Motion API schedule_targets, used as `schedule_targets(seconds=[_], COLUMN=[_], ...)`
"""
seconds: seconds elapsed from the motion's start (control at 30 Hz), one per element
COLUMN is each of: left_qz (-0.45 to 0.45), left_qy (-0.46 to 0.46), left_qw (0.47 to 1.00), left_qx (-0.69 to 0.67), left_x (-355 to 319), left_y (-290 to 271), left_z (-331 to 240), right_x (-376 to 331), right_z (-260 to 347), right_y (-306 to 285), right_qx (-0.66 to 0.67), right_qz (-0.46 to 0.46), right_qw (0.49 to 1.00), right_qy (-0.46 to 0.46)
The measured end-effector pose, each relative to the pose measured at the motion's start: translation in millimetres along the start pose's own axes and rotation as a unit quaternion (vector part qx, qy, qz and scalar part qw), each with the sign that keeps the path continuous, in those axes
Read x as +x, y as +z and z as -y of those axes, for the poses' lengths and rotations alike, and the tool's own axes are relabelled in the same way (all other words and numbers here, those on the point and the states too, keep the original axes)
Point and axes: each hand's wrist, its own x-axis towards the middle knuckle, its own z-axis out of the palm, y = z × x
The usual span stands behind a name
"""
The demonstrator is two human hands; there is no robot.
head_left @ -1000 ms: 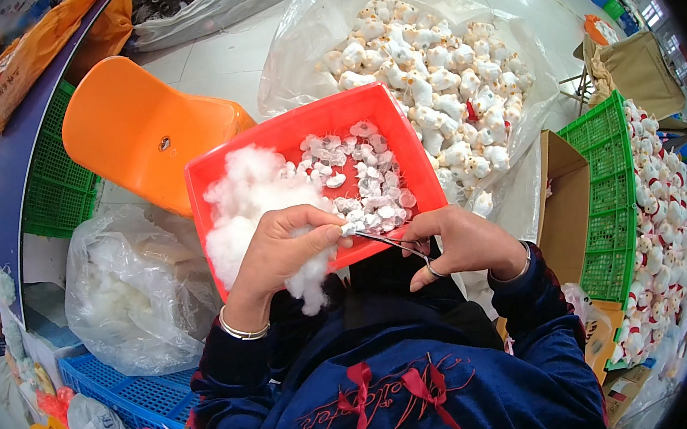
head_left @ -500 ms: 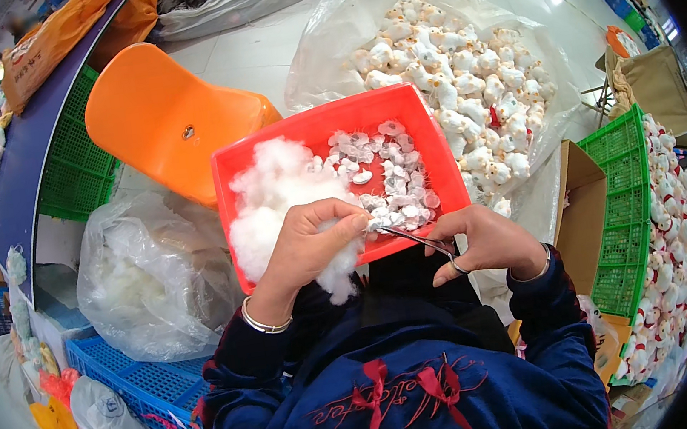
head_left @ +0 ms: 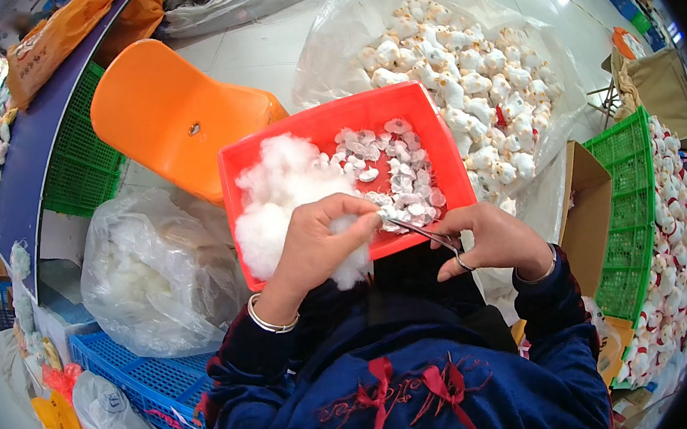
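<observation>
Floor point(head_left: 242, 55), upper right: bag point(head_left: 336, 48) of toys point(head_left: 465, 84). Centre: tray point(head_left: 456, 170) of fluff point(head_left: 284, 183), discs point(head_left: 409, 174). Our left hand point(head_left: 318, 241) pinches a piece point(head_left: 383, 213); right hand point(head_left: 497, 240) grips tool point(head_left: 416, 230).

An orange chair point(head_left: 159, 108) upper left — a blue crate point(head_left: 141, 366) lower left — a cardboard box point(head_left: 590, 214) beside a green crate point(head_left: 629, 218), right.

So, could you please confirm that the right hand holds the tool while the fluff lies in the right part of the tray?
Not quite: the head view shows the fluff in the left part of the tray; the right hand does hold the tool.
</observation>
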Motion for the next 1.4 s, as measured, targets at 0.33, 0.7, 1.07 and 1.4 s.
schedule_targets(seconds=[0.33, 0.7, 1.07, 1.4], left_qz=[0.004, 0.11, 0.177, 0.224], left_qy=[-0.047, -0.067, -0.109, -0.011], left_qw=[0.991, 0.975, 0.965, 0.972], left_qx=[-0.125, -0.183, -0.161, -0.072], left_x=[3.5, 6.3, 12.7, 17.8], left_y=[0.4, -12.3, -16.5, 0.7], left_z=[8.5, 5.4, 7.0, -15.5], right_x=[2.7, 0.2, 5.2, 14.0], right_z=[-3.1, -2.9, -0.6, -4.1], right_y=[-3.1, -11.7, -23.7, -34.5], right_qx=[-0.002, -0.004, -0.048, 0.056], right_qz=[0.004, 0.046, 0.094, 0.193], right_qw=[1.0, 0.998, 0.994, 0.977], right_qy=[-0.016, -0.031, 0.002, 0.073])
